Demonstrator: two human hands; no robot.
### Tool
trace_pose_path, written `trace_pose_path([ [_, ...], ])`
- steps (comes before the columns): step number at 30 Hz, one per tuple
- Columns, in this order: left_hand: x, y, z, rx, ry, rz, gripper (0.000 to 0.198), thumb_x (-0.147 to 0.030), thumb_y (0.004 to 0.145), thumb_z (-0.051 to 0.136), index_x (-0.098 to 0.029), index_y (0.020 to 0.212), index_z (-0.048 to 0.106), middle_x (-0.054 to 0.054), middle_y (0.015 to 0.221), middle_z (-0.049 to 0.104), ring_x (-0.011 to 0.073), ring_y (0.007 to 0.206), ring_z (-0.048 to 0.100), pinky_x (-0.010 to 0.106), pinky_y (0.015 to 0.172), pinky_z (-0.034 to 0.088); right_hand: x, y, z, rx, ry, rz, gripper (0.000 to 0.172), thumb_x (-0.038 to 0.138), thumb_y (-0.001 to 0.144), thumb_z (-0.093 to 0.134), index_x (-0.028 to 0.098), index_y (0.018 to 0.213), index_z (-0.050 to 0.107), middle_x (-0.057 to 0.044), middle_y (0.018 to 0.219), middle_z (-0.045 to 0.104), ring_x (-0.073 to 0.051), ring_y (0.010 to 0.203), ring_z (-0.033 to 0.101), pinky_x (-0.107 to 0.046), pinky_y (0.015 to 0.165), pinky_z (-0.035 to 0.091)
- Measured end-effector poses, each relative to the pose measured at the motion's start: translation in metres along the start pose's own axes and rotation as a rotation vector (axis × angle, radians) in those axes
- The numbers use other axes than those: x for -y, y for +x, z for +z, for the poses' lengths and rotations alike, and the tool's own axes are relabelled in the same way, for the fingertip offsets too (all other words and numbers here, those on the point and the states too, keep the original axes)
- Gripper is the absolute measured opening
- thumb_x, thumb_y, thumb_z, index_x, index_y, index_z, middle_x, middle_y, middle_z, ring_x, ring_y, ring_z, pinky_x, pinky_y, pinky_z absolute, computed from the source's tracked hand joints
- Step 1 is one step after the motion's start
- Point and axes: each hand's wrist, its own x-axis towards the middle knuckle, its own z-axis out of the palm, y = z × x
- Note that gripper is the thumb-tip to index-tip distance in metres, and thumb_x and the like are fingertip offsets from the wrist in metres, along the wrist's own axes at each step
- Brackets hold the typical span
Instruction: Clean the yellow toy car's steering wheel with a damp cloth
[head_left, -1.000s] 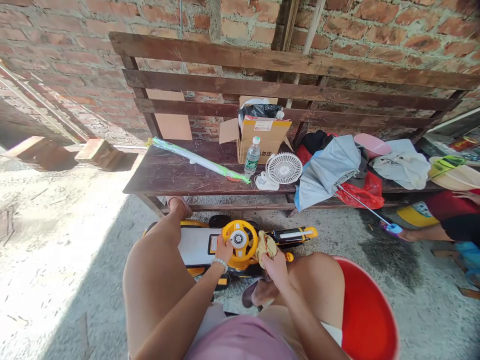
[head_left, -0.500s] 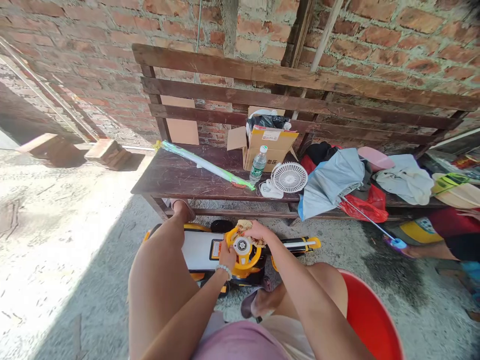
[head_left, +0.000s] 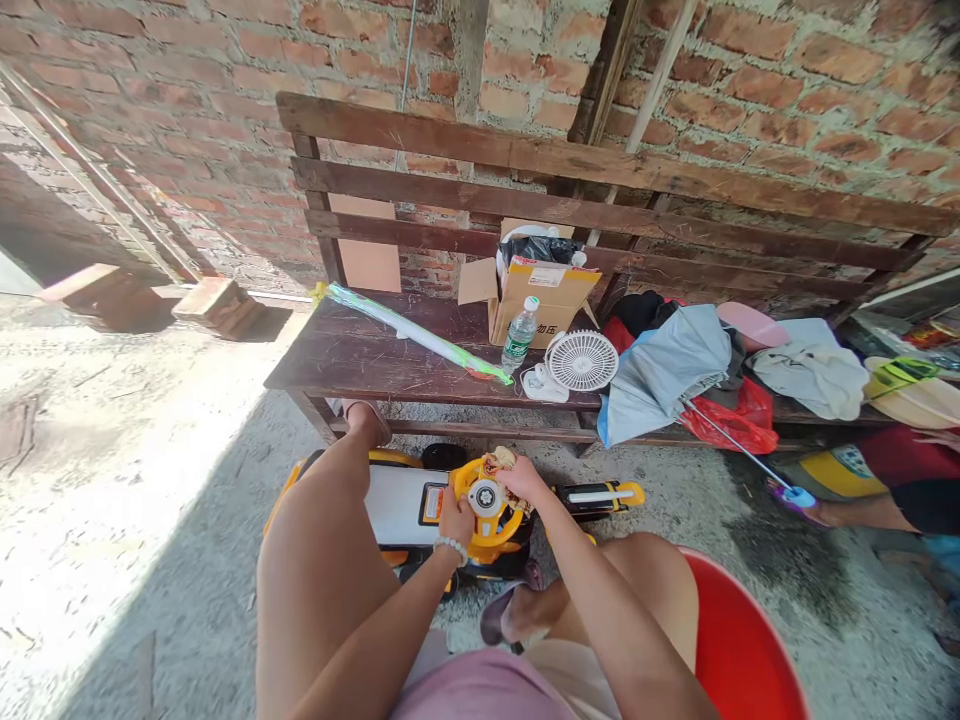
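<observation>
Shifted round, my soft cloth (head_left: 499,460) now sits at twelve o'clock on the stiff yellow toy steering wheel (head_left: 491,540), pinched narrowly in my right hand (head_left: 520,482); my left hand (head_left: 456,518) clasps the rim at eight.

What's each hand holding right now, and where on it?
The left hand grips the left side of the rim of the yellow toy steering wheel; the right hand presses a crumpled cloth against its upper right rim.

head cam, fwd & down, wide view
</observation>
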Motion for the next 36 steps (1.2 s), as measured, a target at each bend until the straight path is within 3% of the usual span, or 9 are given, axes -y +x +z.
trace_pose_path([
  [3, -0.001, 0.000, 0.001, 0.023, 0.024, -0.067, 0.028, -0.020, 0.103, 0.053, -0.021, 0.128, 0.066, 0.014, 0.126, 0.081, 0.0265, 0.121, 0.079, 0.038, 0.108, 0.060, -0.024, -0.033, 0.006, -0.126, 0.218, 0.051, 0.024, 0.021, 0.058, 0.084, 0.025, 0.079, 0.073, -0.001, 0.078, 0.079, -0.023, 0.083, 0.073, -0.026, 0.070, 0.055],
  [9, 0.001, 0.006, 0.000, 0.036, 0.029, -0.094, 0.035, -0.021, 0.104, 0.051, -0.019, 0.136, 0.064, 0.017, 0.135, 0.079, 0.0288, 0.126, 0.076, 0.040, 0.113, 0.058, -0.065, -0.104, 0.037, -0.280, 0.677, 0.178, 0.041, 0.042, 0.055, 0.091, 0.020, 0.083, 0.071, -0.003, 0.079, 0.079, -0.021, 0.075, 0.074, -0.029, 0.068, 0.061],
  [14, 0.009, 0.017, -0.005, 0.083, 0.027, -0.070, 0.040, -0.022, 0.103, 0.053, -0.019, 0.142, 0.063, 0.017, 0.137, 0.079, 0.0286, 0.127, 0.076, 0.041, 0.112, 0.060, -0.098, -0.151, 0.045, -0.132, 0.575, 0.202, 0.028, 0.037, 0.060, 0.085, 0.019, 0.076, 0.071, -0.004, 0.069, 0.075, -0.021, 0.066, 0.071, -0.029, 0.060, 0.059],
  [17, 0.011, 0.019, -0.008, 0.100, 0.068, -0.044, 0.043, -0.026, 0.104, 0.055, -0.020, 0.147, 0.062, 0.017, 0.139, 0.079, 0.0304, 0.130, 0.076, 0.043, 0.114, 0.059, -0.120, -0.165, 0.035, -0.157, 0.383, 0.076, 0.028, 0.036, 0.069, 0.079, 0.019, 0.091, 0.077, -0.009, 0.085, 0.082, -0.028, 0.081, 0.079, -0.035, 0.075, 0.066],
  [20, 0.010, 0.018, -0.010, 0.103, 0.086, -0.030, 0.047, -0.029, 0.107, 0.054, -0.019, 0.152, 0.060, 0.018, 0.144, 0.077, 0.0324, 0.135, 0.074, 0.045, 0.117, 0.058, -0.136, -0.157, 0.021, -0.349, 0.010, -0.131, 0.053, 0.031, 0.077, 0.070, 0.018, 0.128, 0.077, -0.018, 0.130, 0.083, -0.036, 0.122, 0.079, -0.049, 0.108, 0.064],
  [24, 0.007, 0.016, -0.012, 0.137, 0.070, -0.043, 0.046, -0.029, 0.109, 0.052, -0.018, 0.153, 0.058, 0.019, 0.146, 0.075, 0.0318, 0.134, 0.075, 0.045, 0.116, 0.058, -0.153, -0.122, 0.014, -0.383, -0.526, -0.475, 0.076, 0.019, 0.086, 0.062, 0.012, 0.162, 0.060, -0.023, 0.173, 0.054, -0.037, 0.164, 0.048, -0.059, 0.133, 0.044],
  [29, 0.008, 0.018, -0.014, 0.161, 0.104, -0.020, 0.048, -0.027, 0.110, 0.048, -0.016, 0.156, 0.054, 0.019, 0.145, 0.075, 0.0308, 0.132, 0.076, 0.044, 0.117, 0.058, -0.161, -0.080, 0.041, -0.337, -0.918, -0.529, 0.062, 0.011, 0.098, 0.053, 0.010, 0.159, 0.066, -0.027, 0.168, 0.059, -0.039, 0.165, 0.046, -0.066, 0.135, 0.034],
  [33, 0.014, 0.021, -0.013, 0.143, 0.145, 0.009, 0.048, -0.030, 0.109, 0.047, -0.019, 0.155, 0.054, 0.016, 0.139, 0.078, 0.0305, 0.127, 0.078, 0.045, 0.113, 0.061, -0.152, -0.065, 0.066, -0.141, -1.008, -0.732, 0.069, 0.011, 0.097, 0.063, 0.024, 0.164, 0.063, -0.015, 0.165, 0.066, -0.034, 0.165, 0.046, -0.058, 0.137, 0.035],
  [36, 0.018, 0.022, -0.012, 0.131, 0.156, 0.019, 0.047, -0.031, 0.108, 0.048, -0.019, 0.153, 0.056, 0.017, 0.135, 0.078, 0.0318, 0.126, 0.077, 0.047, 0.112, 0.062, -0.149, -0.060, 0.066, -0.074, -1.015, -0.823, 0.074, 0.009, 0.094, 0.065, 0.028, 0.165, 0.061, -0.010, 0.165, 0.067, -0.032, 0.167, 0.042, -0.057, 0.137, 0.036],
])
